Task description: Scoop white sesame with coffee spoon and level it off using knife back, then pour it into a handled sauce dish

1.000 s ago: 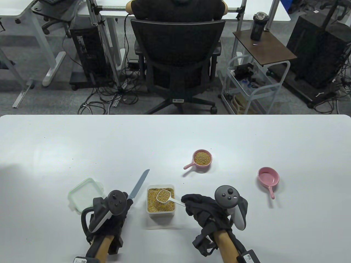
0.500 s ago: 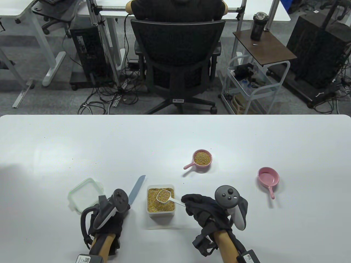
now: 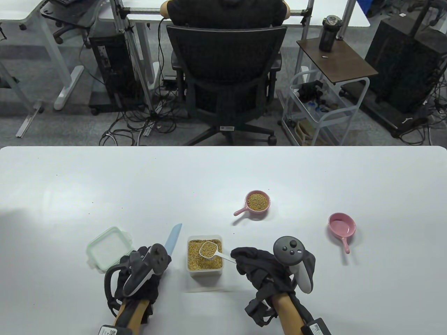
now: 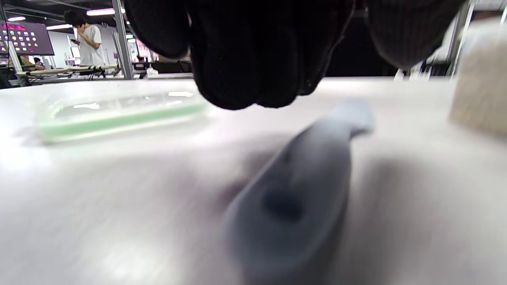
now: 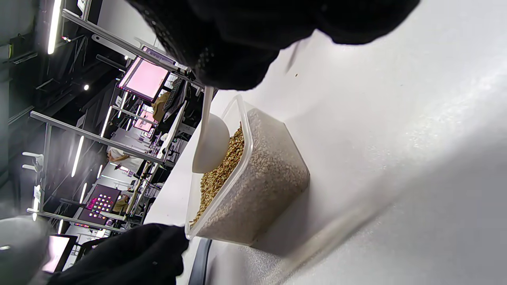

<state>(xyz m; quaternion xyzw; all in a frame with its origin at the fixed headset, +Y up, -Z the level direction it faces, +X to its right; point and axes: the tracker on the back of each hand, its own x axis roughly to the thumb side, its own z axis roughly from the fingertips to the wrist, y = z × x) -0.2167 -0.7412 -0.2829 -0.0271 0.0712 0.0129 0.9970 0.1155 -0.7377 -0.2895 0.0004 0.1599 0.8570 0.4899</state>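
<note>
A clear tub of sesame (image 3: 205,260) stands near the table's front edge. My right hand (image 3: 241,259) pinches the handle of a white coffee spoon (image 3: 209,249), whose heaped bowl hovers over the tub. In the right wrist view the spoon (image 5: 212,146) sits just above the tub's (image 5: 261,182) grain. Left of the tub, my left hand (image 3: 144,252) grips a knife (image 3: 173,239) by its handle, blade pointing away from me; the handle is hidden under the tracker. The left wrist view shows the blade (image 4: 301,182) as a blur. A pink handled sauce dish (image 3: 257,201) holding sesame sits beyond the tub.
A second pink handled dish (image 3: 341,225) with nothing in it lies at the right. The tub's green-rimmed lid (image 3: 108,247) lies flat just left of my left hand. A few stray grains dot the white table (image 3: 104,181).
My left hand has turned and drawn back a little, swinging the knife blade from a rightward slant to nearly straight ahead. The right hand and the spoon have stayed put.
</note>
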